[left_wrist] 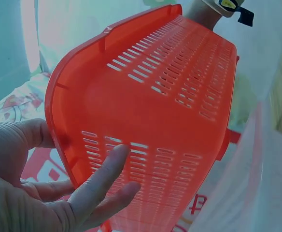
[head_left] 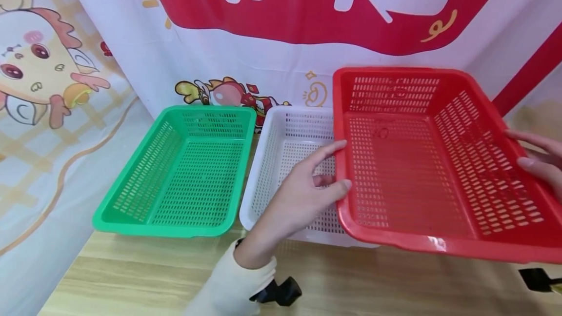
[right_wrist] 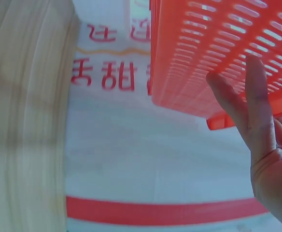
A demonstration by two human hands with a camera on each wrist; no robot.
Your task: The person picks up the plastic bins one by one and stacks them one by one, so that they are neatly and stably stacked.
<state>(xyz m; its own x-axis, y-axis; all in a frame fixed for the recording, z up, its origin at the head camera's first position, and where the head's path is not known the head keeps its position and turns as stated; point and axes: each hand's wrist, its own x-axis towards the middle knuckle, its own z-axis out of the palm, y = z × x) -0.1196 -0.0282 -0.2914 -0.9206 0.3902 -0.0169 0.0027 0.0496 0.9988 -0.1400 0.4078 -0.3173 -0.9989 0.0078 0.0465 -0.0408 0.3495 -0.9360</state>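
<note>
A red plastic basket (head_left: 408,174) with slotted walls is held up between my two hands at the right of the head view. My left hand (head_left: 298,199) grips its left rim; in the left wrist view the thumb is at the rim and other fingers (left_wrist: 102,174) lie along the slotted outer wall. On the opposite side, my right hand (head_left: 544,160) holds the right rim, partly cut off by the frame edge. Its fingers (right_wrist: 259,96) touch the outer wall in the right wrist view. Behind the red basket, a white basket (head_left: 256,194) is partly hidden.
A green basket (head_left: 164,228) stands left of the white one on the wooden table (head_left: 145,272). Behind them hangs a white cloth (head_left: 145,57) with red print and cartoon figures. Another patterned cloth (head_left: 26,160) covers the left side.
</note>
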